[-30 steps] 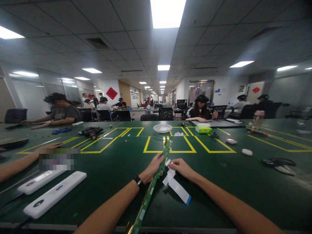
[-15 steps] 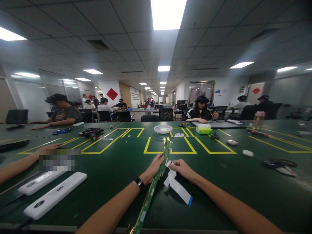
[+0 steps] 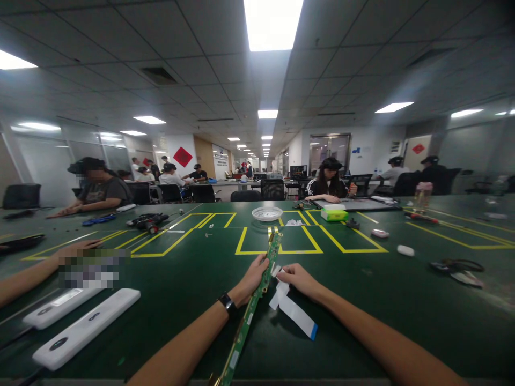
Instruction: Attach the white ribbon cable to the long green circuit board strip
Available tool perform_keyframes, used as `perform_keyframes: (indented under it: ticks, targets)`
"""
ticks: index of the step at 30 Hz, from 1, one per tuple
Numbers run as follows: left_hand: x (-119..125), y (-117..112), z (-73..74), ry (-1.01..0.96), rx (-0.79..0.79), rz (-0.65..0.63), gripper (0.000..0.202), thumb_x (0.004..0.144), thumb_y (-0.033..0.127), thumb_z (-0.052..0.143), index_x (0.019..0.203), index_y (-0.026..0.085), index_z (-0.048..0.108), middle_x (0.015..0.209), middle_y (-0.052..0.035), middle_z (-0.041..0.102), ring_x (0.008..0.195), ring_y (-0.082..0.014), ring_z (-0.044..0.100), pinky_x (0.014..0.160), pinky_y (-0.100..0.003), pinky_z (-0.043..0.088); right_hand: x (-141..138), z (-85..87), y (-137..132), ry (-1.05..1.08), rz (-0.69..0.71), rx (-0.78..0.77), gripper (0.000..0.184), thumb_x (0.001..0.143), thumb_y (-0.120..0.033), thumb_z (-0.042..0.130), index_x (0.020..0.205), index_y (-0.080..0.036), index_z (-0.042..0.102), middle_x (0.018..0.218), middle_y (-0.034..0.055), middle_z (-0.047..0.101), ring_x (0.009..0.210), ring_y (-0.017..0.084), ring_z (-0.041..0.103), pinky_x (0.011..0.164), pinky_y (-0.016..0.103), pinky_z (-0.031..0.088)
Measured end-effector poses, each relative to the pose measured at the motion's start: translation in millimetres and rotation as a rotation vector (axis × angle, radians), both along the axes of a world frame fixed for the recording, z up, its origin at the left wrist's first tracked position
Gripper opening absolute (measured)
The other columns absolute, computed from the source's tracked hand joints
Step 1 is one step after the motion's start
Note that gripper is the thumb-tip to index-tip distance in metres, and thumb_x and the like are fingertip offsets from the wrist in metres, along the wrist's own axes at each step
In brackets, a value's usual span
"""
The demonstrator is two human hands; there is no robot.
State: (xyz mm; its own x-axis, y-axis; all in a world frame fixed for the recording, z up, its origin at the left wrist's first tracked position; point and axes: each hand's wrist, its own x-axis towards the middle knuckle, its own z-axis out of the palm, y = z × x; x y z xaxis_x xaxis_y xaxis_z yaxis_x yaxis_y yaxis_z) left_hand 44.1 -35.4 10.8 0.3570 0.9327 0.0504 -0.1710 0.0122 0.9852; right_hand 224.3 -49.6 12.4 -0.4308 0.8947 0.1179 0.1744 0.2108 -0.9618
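Observation:
A long, narrow green circuit board (image 3: 250, 316) slants up from the bottom edge of the view, held above the table. My left hand (image 3: 254, 274) is closed around its upper part, thumb on the face. To the right of the board, my right hand (image 3: 298, 280) pinches the upper end of a white flat ribbon cable (image 3: 295, 310) close to the board's edge. The cable is bent, and its blue-tipped end hangs down to the right. Whether the pinched end touches the board's connector is too small to tell.
Two white power strips (image 3: 86, 328) lie at left, near another person's hand (image 3: 80, 247). Ahead are a white basket (image 3: 267, 214), a green tissue pack (image 3: 335, 215) and yellow tape outlines. Cables (image 3: 456, 268) lie at right. A person (image 3: 328, 185) sits across the green table (image 3: 362, 289).
The view has shifted slightly to the right. Both hands keep their hold on the board and ribbon cable, with hardly any movement between them.

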Motion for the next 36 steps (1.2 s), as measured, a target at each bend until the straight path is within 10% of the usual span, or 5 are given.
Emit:
perform_keyframes:
  ticks: [15,36]
  targets:
    - [-4,-9,7.6,0.194,0.249,-0.044,0.043,0.087,0.047,0.053,0.118,0.017,0.055,0.096,-0.0031,0.061,0.088,-0.0158,0.055,0.079,-0.024,0.042,3,-9.1,7,0.009,0.016,-0.014,0.038,0.075,-0.05,0.066,0.067,-0.013,0.061,0.056,-0.003,0.055,0.05,0.009,0.044,0.051,0.021,0.03]
    - [-1,-13,8.6,0.153,0.21,-0.11,0.038,0.087,0.048,0.051,0.107,0.016,0.053,0.071,0.0025,0.053,0.058,-0.0095,0.046,0.056,-0.021,0.037,6,3.6,2,-0.077,0.119,0.144,0.048,0.081,-0.059,0.055,0.082,-0.012,0.065,0.07,0.0008,0.058,0.062,0.012,0.047,0.059,0.023,0.036]
